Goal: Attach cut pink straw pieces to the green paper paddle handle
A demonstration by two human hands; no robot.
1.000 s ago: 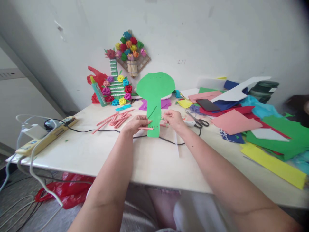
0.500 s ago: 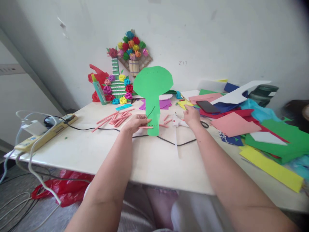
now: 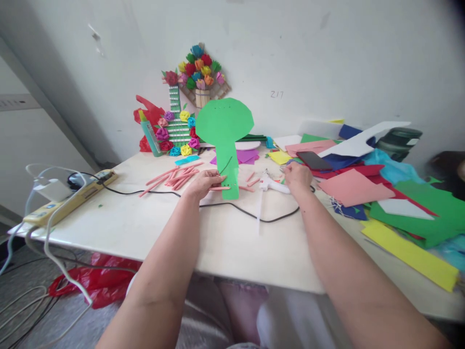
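My left hand (image 3: 208,184) is closed on the lower edge of a green paper cutout (image 3: 225,123), which has a wide rounded top and a narrow stem. A pink paper stick (image 3: 221,188) lies across the stem by my fingertips; whether the fingers grip it too is unclear. My right hand (image 3: 298,178) rests low over the table, right of a white glue gun (image 3: 274,185). Its fingers are pinched together at a small thing too unclear to name. The gun's pale glue stick (image 3: 259,213) points toward me.
Pink paper sticks (image 3: 178,178) lie left of my left hand. A power strip (image 3: 69,198) sits at the left edge, its black cable (image 3: 250,216) crossing the table. Coloured sheets (image 3: 370,186) and a phone (image 3: 314,160) are at right. Flower crafts (image 3: 178,126) and a glue bottle (image 3: 150,135) stand behind.
My right hand has moved slightly right and its fingers have drawn together. The green cutout has shifted a little left, still in my left hand. The glue stick's end has swung left.
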